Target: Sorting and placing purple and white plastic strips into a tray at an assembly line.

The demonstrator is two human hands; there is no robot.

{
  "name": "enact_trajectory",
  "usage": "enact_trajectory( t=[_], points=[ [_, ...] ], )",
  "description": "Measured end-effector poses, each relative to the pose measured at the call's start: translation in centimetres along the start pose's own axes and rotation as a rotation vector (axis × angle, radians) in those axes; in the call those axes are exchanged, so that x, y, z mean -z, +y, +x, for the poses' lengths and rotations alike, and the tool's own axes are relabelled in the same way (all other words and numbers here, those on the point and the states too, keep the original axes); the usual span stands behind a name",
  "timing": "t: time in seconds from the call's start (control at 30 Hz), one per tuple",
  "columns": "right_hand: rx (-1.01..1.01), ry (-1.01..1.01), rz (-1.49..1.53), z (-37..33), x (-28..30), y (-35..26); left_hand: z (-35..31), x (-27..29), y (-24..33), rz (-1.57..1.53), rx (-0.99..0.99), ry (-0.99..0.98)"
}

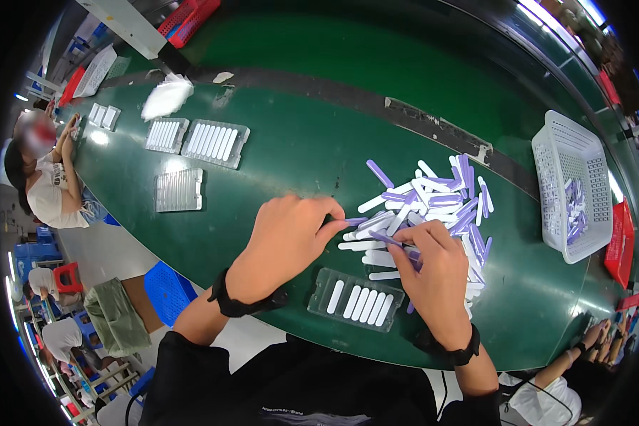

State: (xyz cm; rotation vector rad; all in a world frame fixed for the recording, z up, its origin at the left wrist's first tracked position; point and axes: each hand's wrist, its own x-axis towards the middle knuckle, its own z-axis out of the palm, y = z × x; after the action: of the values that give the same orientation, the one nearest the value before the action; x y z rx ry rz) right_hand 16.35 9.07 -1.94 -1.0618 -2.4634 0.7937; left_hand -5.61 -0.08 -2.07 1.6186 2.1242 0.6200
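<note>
Pinching a purple stick (356, 221) thumb-to-index in the left hand (280, 238), basically no gap, and gripping a second purple stick (383, 238) likewise in the right hand (434, 266), right at the messy pile (444, 201). Working just past a clear tray (320, 291) of white sticks (364, 304) near the table (284, 170)'s near edge.

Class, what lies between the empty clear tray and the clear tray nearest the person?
In the head view, the left hand lies between them, above green tabletop.

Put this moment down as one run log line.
left hand: pinching purple strip; right hand: pinching another purple strip; loose purple-and-white pile: on green table; nearest tray: white strips, gap in row
</note>
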Motion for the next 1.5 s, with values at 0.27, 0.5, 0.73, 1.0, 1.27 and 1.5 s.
enact_trajectory(
  t=[0.27,0.5,0.73,1.0,1.27,1.5],
  points=[
    [-0.061,-0.049,0.173,0.3,0.8,0.4,-1.3,0.7,0.5,-0.215,0.170,-0.112],
    [-0.318,-0.182,0.921,-0.2,1.5,-0.6,-3.0,1.1,2.3,-0.755,0.214,-0.244],
    [-0.268,-0.160,1.047,-1.1,0.9,-1.6,-3.4,-0.2,3.5,-0.950,0.159,-0.259],
    [-0.277,-0.130,1.017,-1.8,0.6,-1.6,-4.4,-0.6,3.0,-0.887,0.071,-0.143],
    [0.415,0.118,-0.082,-3.1,1.2,-2.4,-8.5,0.8,0.7,-0.361,0.017,0.203],
    [0.411,-0.081,-0.147,-6.2,-1.5,-3.9,-10.6,-0.3,0.5,0.076,-0.401,0.115]
  ],
)
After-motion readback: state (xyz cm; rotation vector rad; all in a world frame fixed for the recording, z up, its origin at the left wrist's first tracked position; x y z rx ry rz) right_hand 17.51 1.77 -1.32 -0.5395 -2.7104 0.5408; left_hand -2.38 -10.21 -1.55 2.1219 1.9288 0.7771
